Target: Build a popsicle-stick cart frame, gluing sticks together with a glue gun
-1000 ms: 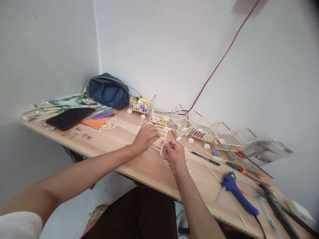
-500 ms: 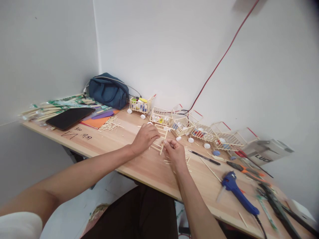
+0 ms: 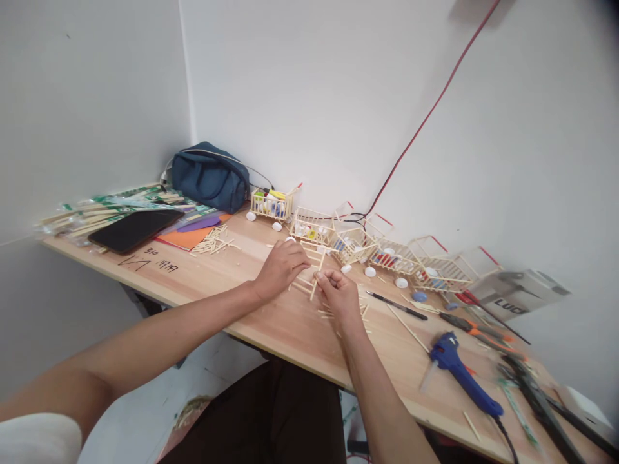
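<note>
Between my hands is a small frame of thin wooden sticks (image 3: pixel 316 260), shaped like a ladder with crosswise pieces. My left hand (image 3: pixel 283 266) has its fingers pinched together at the frame's left side. At the right side, my right hand (image 3: pixel 337 291) grips the frame's long stick between thumb and fingertips. Short loose sticks (image 3: pixel 326 314) lie on the table below and beside my right hand. Just behind the frame stand several miniature stick carts (image 3: pixel 312 227) with white round wheels, small coloured things inside and red-tipped handles.
A blue glue gun (image 3: pixel 461 374), a black pen (image 3: pixel 396 305) and orange-handled pliers (image 3: pixel 476 332) lie to the right. On the left are a dark phone (image 3: pixel 135 230), wrapped chopsticks (image 3: pixel 91 216), cut sticks (image 3: pixel 215 241) and a blue pouch (image 3: pixel 210 177). Walls bound the table behind and left.
</note>
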Available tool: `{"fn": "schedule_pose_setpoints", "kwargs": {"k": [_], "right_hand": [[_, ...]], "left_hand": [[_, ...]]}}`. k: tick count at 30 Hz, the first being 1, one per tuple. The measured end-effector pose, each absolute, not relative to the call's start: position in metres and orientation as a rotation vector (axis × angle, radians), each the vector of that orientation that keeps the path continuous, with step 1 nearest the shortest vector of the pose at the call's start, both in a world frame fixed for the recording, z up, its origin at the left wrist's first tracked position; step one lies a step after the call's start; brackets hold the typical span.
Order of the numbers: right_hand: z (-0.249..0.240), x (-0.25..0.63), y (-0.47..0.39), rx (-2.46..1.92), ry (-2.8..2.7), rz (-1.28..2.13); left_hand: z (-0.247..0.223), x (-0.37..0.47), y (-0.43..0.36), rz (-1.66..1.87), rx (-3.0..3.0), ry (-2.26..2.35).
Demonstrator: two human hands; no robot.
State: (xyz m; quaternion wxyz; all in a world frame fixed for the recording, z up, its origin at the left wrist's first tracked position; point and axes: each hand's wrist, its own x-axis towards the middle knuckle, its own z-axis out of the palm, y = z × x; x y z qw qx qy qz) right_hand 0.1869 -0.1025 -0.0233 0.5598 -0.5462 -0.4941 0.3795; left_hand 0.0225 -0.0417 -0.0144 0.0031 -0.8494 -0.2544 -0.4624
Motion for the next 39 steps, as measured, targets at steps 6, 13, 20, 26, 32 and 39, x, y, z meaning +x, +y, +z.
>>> {"fn": "schedule_pose_setpoints", "kwargs": {"k": [6,13,20,26,32,39], "right_hand": [[-0.0254,0.1875,-0.1019,-1.272,-1.172,0.889],[-0.0258,0.1876,-0.1017,-1.288,-1.165,0.896],[-0.025,0.1878,-0.1032,-1.288,-1.181,0.882],[-0.0241,0.1875,-0.1032,-1.285,-1.178,0.878],[-0.024,0.1872,-0.103,-1.281,-1.173,0.886],[-0.0232,0.1867,-0.103,-1.282,-1.171,0.893]], "left_hand": [[-0.0136,0.0228,-0.0428,-1.453,-2.665,-0.803],[-0.0138,0.0225,-0.043,-1.45,-2.671,-0.806],[-0.0132,0.0225,-0.0433,-1.447,-2.682,-0.819],[-0.0133,0.0221,-0.0433,-1.429,-2.696,-0.835],[-0.0119,0.0217,-0.0444,-1.423,-2.697,-0.838],[-0.0126,0.0222,-0.0441,-1.428,-2.693,-0.836]]}}
